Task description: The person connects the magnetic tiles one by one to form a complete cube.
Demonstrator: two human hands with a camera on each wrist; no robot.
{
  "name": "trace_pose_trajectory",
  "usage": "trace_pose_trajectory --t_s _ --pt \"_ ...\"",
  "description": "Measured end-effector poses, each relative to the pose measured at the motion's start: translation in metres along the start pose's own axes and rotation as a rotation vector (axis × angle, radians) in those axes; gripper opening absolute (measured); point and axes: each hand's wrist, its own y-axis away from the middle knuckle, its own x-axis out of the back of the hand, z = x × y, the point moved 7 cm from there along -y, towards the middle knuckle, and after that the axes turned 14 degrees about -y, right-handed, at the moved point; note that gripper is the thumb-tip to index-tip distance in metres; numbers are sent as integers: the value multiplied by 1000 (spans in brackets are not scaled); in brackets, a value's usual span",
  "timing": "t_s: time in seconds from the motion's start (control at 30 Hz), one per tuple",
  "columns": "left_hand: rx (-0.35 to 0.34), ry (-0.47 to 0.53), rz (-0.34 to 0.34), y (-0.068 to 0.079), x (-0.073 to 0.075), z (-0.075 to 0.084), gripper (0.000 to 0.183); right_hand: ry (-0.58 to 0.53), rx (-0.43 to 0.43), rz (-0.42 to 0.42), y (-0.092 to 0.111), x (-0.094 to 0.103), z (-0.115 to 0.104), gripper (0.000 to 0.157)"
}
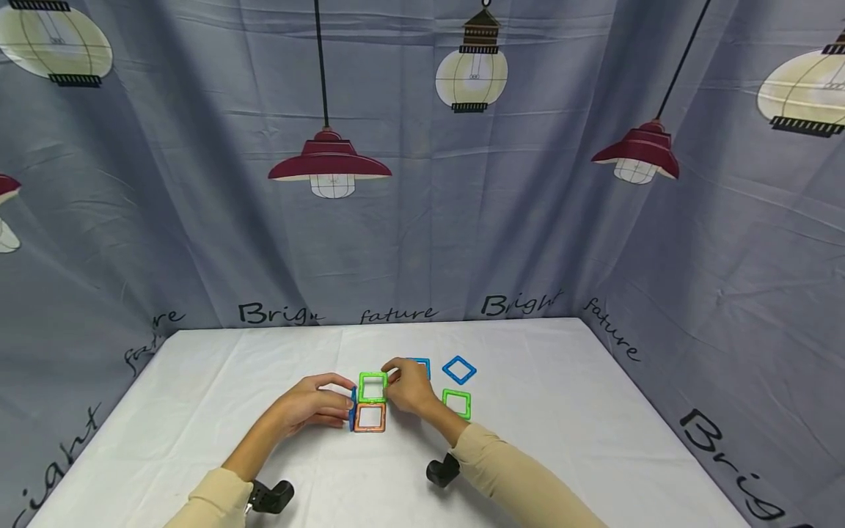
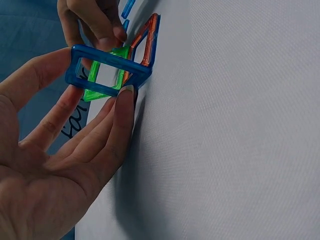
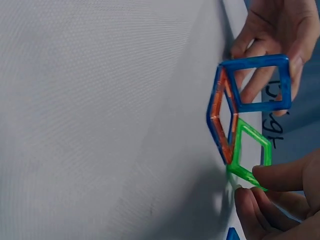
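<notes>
In the head view, my left hand holds an upright blue square magnetic tile at the left of a small build. Its thumb and fingertips grip the tile's edges, as the left wrist view shows of the blue tile. My right hand pinches a green square magnetic tile between thumb and fingers. This green tile stands along the back edge of an orange square tile. A blue edge runs against the orange tile's outer side. The blue, green and orange tiles meet at their edges.
Right of the build lie a loose green square tile and a blue square tile turned cornerwise. Another blue tile is partly hidden behind my right hand. A white cloth covers the table; a printed grey curtain hangs behind.
</notes>
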Motion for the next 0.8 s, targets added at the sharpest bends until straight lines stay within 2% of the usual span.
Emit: trace_pose_trajectory --t_s 0.2,0.37,0.6,0.8 --pt "0 7 0 0 0 0 51 -41 -1 -15 2 9 -6 23" --pt "-1 8 0 -1 -1 -1 52 -59 -44 7 2 12 -5 14" --pt "8 0 -2 -1 -1 -2 55 -75 -101 -8 3 12 -6 10" --pt "6 3 -9 -1 0 -1 59 -89 -101 -25 6 13 -7 9"
